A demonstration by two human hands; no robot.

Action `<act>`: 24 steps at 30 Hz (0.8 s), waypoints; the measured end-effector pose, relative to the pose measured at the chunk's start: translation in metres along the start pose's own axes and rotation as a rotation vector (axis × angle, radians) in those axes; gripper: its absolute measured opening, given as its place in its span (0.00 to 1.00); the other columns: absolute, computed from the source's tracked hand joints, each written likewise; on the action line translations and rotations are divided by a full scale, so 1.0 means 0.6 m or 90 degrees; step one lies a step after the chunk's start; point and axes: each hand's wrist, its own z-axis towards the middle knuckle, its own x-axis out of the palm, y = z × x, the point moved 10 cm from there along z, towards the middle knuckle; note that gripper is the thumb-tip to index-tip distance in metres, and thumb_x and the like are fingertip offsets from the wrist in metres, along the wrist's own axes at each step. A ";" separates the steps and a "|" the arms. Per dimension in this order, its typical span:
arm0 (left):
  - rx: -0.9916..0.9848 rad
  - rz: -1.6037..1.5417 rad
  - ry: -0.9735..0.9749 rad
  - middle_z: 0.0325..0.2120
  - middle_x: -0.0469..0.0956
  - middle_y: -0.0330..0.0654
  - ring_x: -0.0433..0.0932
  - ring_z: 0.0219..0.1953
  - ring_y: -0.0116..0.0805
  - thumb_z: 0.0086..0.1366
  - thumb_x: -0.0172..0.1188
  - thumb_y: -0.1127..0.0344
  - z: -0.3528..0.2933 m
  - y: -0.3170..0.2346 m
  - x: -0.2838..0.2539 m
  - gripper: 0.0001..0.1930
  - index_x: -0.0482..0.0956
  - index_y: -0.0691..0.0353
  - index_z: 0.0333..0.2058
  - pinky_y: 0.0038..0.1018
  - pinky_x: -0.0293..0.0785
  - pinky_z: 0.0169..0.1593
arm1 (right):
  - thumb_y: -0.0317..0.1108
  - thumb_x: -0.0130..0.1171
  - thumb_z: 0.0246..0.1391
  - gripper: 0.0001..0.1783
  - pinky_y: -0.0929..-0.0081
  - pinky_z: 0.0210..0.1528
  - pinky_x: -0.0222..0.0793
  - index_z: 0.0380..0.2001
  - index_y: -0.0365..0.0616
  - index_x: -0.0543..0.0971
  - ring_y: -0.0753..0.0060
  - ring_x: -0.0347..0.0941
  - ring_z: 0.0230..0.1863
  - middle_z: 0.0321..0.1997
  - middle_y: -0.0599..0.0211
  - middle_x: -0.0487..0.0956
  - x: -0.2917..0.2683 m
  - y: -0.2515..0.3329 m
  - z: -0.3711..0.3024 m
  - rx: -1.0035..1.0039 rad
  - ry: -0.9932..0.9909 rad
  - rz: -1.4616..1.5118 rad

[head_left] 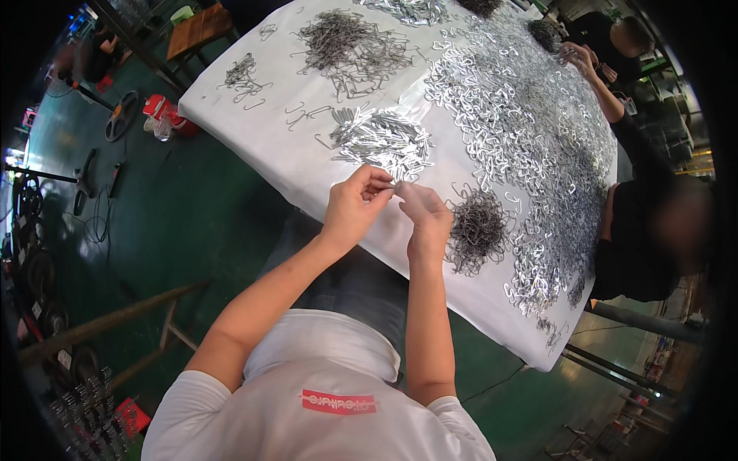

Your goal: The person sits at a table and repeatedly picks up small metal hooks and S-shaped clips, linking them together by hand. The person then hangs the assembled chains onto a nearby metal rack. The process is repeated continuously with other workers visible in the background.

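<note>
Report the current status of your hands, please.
Left hand and right hand close together; anything held is too small to tell. Silver pile just beyond; dark wire pile beside right hand. Nothing visibly blocking.

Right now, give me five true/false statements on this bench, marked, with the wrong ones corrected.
1. The left hand and right hand are close together at the fingertips. True.

2. The pile of bright flat strips lies between the hands and the person's body. False: it lies just beyond the hands.

3. A tangled pile of dark wire pieces lies to the right of the right hand. True.

4. The table cover is green. False: the cover is white; the floor is green.

5. A co-worker's hand is at the far right part of the table. True.
</note>
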 end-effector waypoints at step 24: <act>0.088 0.309 0.043 0.27 0.82 0.40 0.77 0.29 0.33 0.54 0.66 0.68 0.136 0.016 -0.006 0.07 0.85 0.62 0.32 0.26 0.73 0.36 | 0.30 0.64 0.53 0.08 0.79 0.40 0.70 0.32 0.35 0.80 0.79 0.76 0.33 0.29 0.67 0.81 -0.007 0.020 0.021 -0.092 -0.028 -0.144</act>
